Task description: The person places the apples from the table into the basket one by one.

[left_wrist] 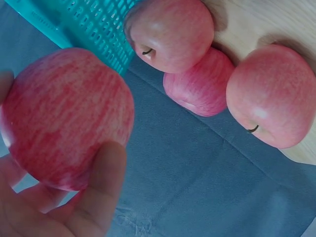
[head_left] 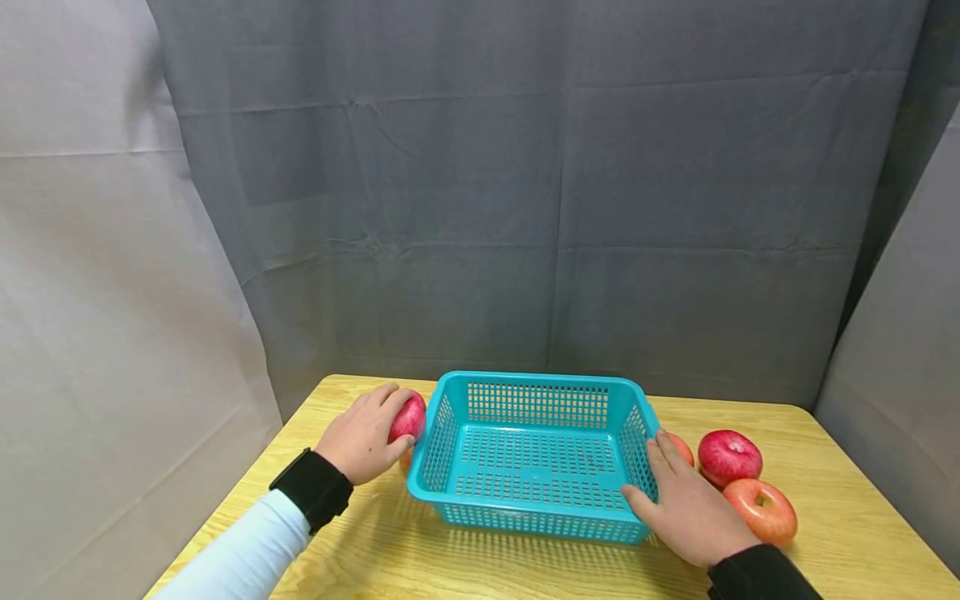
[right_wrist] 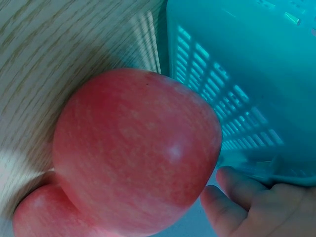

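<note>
Left hand (head_left: 367,437): fingers curled around a round red-streaked apple (head_left: 407,418), just outside a rectangular turquoise plastic basket (head_left: 536,454) | Right hand (head_left: 686,504): fingers nearly straight on the basket's rim | Step: apparently picking up; next move needs secure grip, rim clearance.

A pale wood-grained table (head_left: 847,517) bears a turquoise basket (head_left: 525,379) with, reckoned from its middle, a partly hidden apple (head_left: 406,462) at nine o'clock, and a crimson apple (head_left: 729,457) and two orange-red apples (head_left: 761,512) around three to four
</note>
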Available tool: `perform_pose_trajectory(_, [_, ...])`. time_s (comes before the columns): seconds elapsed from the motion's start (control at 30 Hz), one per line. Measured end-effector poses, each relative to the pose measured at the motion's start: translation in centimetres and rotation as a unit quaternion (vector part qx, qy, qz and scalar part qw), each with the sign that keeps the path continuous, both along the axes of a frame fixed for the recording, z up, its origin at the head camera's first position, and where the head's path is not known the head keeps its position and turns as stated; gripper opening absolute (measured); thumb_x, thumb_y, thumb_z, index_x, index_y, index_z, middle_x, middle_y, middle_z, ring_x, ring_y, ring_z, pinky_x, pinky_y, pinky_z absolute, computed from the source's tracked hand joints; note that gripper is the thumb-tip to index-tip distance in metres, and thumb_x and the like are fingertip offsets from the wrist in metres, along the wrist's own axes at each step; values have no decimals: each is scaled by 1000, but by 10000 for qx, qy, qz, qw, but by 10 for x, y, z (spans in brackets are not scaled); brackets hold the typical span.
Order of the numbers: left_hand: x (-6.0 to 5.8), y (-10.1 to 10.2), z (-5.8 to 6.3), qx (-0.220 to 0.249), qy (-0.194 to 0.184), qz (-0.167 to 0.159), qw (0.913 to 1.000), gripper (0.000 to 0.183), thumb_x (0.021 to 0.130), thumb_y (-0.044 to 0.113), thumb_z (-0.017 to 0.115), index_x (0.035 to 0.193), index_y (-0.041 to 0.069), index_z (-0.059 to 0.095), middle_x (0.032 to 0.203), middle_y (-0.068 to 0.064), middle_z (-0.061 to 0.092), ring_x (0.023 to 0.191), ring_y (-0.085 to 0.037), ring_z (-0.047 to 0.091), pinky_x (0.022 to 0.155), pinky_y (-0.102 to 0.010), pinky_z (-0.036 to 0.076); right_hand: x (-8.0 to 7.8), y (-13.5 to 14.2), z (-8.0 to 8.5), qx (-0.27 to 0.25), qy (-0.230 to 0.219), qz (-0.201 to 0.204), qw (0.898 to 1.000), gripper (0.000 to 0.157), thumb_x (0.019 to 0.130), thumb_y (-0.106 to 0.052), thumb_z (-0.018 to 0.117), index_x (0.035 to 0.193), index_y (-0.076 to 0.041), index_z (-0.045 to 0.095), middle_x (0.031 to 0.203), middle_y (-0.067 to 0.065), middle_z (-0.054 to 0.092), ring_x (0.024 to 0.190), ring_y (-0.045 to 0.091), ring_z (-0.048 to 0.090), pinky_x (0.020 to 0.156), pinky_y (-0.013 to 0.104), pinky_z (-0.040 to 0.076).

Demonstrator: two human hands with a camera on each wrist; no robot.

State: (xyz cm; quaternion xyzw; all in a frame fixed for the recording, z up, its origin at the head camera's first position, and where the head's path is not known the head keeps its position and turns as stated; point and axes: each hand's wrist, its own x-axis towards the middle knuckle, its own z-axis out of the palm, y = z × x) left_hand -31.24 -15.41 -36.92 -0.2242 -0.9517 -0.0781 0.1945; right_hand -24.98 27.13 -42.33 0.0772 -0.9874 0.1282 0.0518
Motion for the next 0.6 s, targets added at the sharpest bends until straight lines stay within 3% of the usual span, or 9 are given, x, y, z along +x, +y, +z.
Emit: perform_pose_trajectory(0.6, [-6,19,5,-179,37,-203,9996,61,80,39,71,131,15,50,128,-9,51,106,-28,50,75,-46,55,1,0,1,-87,88,10,9999,101,86,-74,39,144,7,27,149,28,21,132,43,22,92,63,41])
